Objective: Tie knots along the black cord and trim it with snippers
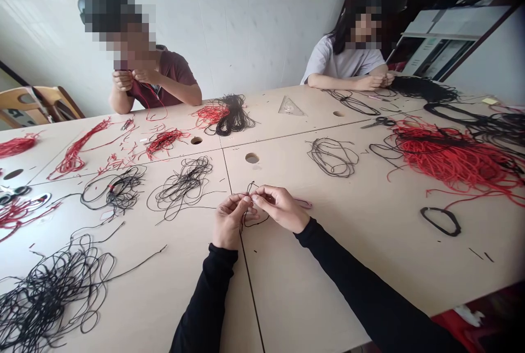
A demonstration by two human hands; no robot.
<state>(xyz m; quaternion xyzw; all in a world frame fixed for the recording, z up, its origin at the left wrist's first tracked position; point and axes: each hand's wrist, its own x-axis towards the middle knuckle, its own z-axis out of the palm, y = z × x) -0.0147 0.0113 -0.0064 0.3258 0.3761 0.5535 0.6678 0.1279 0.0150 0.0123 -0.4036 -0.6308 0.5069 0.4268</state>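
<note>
Gripping a thin black cord [255, 225] between left hand [230, 217] and right hand [282, 206] at the middle of the frame, just over the counter [299, 287]. Pinching narrowly on the left, thumb against bent fingers; pinching just as narrowly on the right, with fingertips close beside those of the left. Looped loosely below the fingertips and bent again just above them (cannot tell how the strands cross, being so thin and partly covered).

Seemingly in the midst of fine fingertip work, shaping or tying the strand rather than picking up or putting down. Judging by the pinch, calls next for a steady hold on one side and a small, careful pull or tuck on the other, without letting the loop slip or twist.

Flanked at centre left of the frame by a loose black bundle [186, 183], and right of centre by a black coil [333, 158]. Backed, just behind the right hand, by a partly hidden pink object [304, 203]. Bordered toward the right edge by a red heap [455, 158], with scissors [384, 121] just beside.
</note>
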